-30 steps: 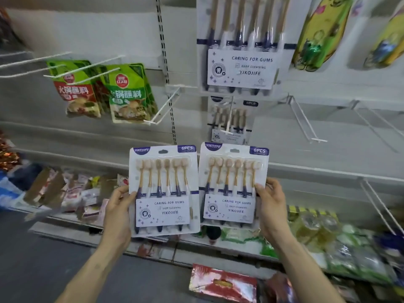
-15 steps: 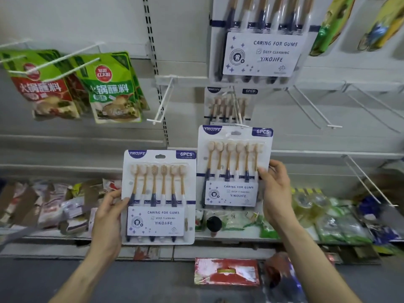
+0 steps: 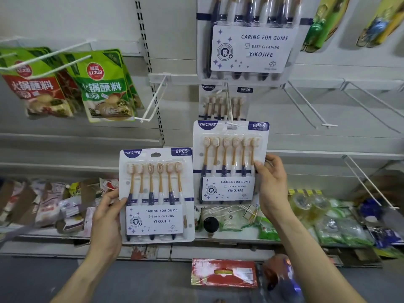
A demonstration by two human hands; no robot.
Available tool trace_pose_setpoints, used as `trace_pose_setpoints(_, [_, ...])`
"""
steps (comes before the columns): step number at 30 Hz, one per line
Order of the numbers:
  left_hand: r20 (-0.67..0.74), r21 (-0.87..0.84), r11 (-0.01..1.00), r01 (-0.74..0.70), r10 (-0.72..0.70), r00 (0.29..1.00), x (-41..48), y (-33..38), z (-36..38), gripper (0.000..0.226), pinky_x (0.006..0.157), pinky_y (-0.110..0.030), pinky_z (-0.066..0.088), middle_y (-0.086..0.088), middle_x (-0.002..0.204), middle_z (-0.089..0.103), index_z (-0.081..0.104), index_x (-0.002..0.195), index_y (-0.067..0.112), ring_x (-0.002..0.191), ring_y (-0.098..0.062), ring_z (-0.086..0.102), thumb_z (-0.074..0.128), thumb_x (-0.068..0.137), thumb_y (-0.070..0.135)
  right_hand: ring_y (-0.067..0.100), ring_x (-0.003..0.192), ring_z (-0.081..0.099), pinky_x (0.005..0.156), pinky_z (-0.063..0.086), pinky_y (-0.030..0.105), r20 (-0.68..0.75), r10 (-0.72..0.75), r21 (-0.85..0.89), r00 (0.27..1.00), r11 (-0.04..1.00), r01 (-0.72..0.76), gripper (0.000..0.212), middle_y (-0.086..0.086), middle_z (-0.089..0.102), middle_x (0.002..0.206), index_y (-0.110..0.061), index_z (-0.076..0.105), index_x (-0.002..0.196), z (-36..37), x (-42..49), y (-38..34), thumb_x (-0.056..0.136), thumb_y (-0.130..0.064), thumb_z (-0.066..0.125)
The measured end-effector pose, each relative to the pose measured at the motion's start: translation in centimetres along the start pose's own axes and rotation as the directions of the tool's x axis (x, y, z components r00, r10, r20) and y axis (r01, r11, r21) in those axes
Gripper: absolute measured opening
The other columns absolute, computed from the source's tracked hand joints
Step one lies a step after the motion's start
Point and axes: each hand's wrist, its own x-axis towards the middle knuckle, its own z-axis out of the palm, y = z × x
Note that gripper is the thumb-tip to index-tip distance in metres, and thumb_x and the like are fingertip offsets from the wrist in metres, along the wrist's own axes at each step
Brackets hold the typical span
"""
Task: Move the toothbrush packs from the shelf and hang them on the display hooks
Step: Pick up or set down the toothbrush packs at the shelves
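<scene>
I hold two white toothbrush packs with purple corners. My left hand (image 3: 107,217) grips the left edge of the lower pack (image 3: 156,193). My right hand (image 3: 272,184) grips the right edge of the higher pack (image 3: 230,162), whose top hole sits at the tip of a white display hook (image 3: 228,106). Further back on that hook hangs another toothbrush pack (image 3: 223,101). A large toothbrush pack (image 3: 251,40) hangs on the row above.
Green and red sauce pouches (image 3: 105,86) hang on hooks at left. An empty hook (image 3: 153,103) juts out beside them, and more empty hooks (image 3: 310,106) stand at right. The lower shelf (image 3: 229,239) carries assorted small goods. A red box (image 3: 223,273) lies below.
My right hand has lifted its pack up to the hook's tip. The left hand's pack stays lower at about the same height. The camera has moved closer to the shelf.
</scene>
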Motion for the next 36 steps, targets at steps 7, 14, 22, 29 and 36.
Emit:
trace_pose_setpoints(7, [-0.023, -0.002, 1.0, -0.029, 0.029, 0.999, -0.1, -0.3, -0.2, 0.027, 0.066, -0.02, 0.06, 0.001, 0.092, 0.075, 0.066, 0.098, 0.022, 0.078, -0.01, 0.074, 0.049, 0.105, 0.002, 0.01, 0.093, 0.076, 0.072, 0.059, 0.023, 0.017, -0.003, 0.021, 1.0, 1.0, 0.002, 0.017, -0.002, 0.08, 0.104, -0.01, 0.057, 0.124, 0.1, 0.6, 0.2, 0.108, -0.009, 0.055])
trace_pose_setpoints(14, [-0.056, 0.003, 0.999, -0.034, 0.035, 0.998, 0.0, -0.4, -0.3, 0.026, 0.069, -0.024, 0.061, -0.005, 0.103, 0.076, 0.069, 0.099, 0.024, 0.086, -0.015, 0.074, 0.053, 0.104, 0.005, 0.009, 0.093, 0.074, 0.076, 0.06, 0.028, 0.032, -0.002, 0.047, 0.999, 0.999, 0.0, 0.019, 0.001, 0.077, 0.108, -0.009, 0.054, 0.127, 0.7, 2.3, 1.1, 0.108, -0.008, 0.053])
trace_pose_setpoints(22, [-0.09, -0.009, 0.998, -0.058, 0.057, 0.994, 0.5, -1.7, 0.0, 0.023, 0.074, -0.027, 0.064, -0.017, 0.124, 0.069, 0.07, 0.105, 0.021, 0.1, -0.024, 0.071, 0.054, 0.104, 0.006, 0.001, 0.08, 0.069, 0.072, 0.057, 0.021, 0.04, -0.019, 0.098, 0.999, 0.995, 0.015, 0.015, 0.002, 0.069, 0.103, -0.007, 0.053, 0.124, 3.3, 9.1, 2.6, 0.109, -0.008, 0.051])
trace_pose_setpoints(29, [-0.129, -0.015, 0.996, -0.089, 0.087, 0.988, 0.3, -3.2, 0.8, 0.025, 0.073, -0.027, 0.064, -0.014, 0.123, 0.071, 0.071, 0.103, 0.022, 0.1, -0.023, 0.073, 0.052, 0.104, 0.004, 0.013, 0.077, 0.053, 0.069, 0.044, 0.03, 0.028, -0.031, 0.091, 0.999, 0.995, 0.029, 0.015, 0.002, 0.058, 0.092, -0.02, 0.052, 0.102, 6.6, 17.6, 3.6, 0.104, -0.006, 0.055])
trace_pose_setpoints(36, [-0.164, 0.032, 0.994, -0.106, 0.11, 0.98, 0.4, -4.6, 0.1, 0.02, 0.108, -0.064, 0.047, -0.024, 0.137, 0.061, 0.071, 0.103, 0.022, 0.122, -0.041, 0.065, 0.055, 0.103, 0.01, 0.023, 0.089, 0.056, 0.077, 0.049, 0.039, 0.05, -0.012, 0.066, 0.999, 0.998, 0.008, 0.016, 0.009, 0.059, 0.101, -0.024, 0.051, 0.102, 7.3, 22.7, 4.1, 0.099, -0.01, 0.057])
